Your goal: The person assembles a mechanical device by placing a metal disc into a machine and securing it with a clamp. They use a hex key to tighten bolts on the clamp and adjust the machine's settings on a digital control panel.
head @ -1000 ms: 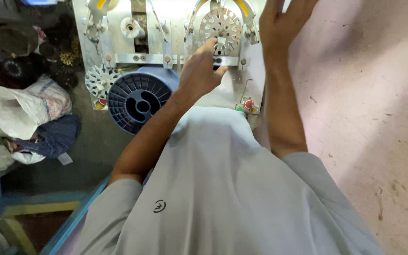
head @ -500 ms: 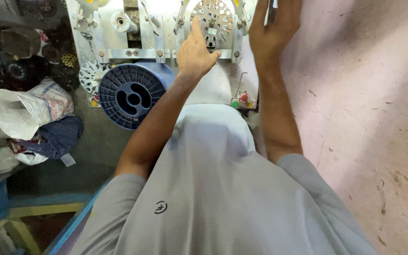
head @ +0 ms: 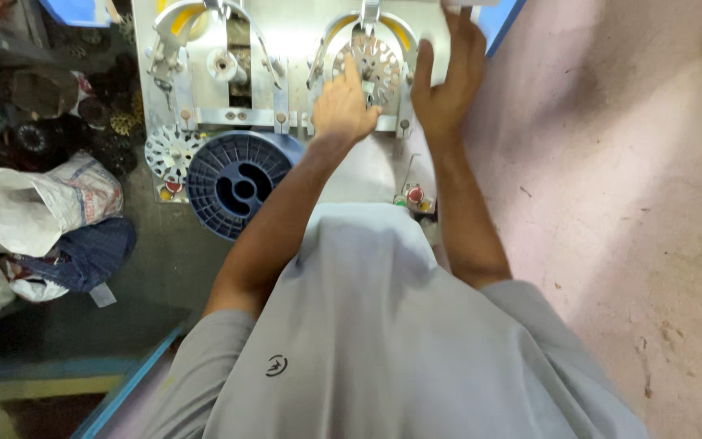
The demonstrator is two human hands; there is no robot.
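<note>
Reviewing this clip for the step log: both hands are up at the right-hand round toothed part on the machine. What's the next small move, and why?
Probably a small press to seat the round toothed part in its holder. The left hand already has its fingers on the part's lower left edge, and the right hand is flat against the machine panel beside it, as if bracing. Whether it is already fully seated can't be told.

Blue spool (head: 237,183): large ribbed plastic reel, lying against the lower edge of the metal machine panel.
Small toothed disc (head: 170,152): pale metal, just left of the blue spool.
White sack (head: 38,203): open-mouthed woven bag on the floor, left of the machine.
Dark blue cloth (head: 87,254): bundled just below the white sack, touching it.
Floor (head: 627,179): pinkish, speckled concrete on the right.
Red button (head: 415,195): small, low on the panel.
</note>
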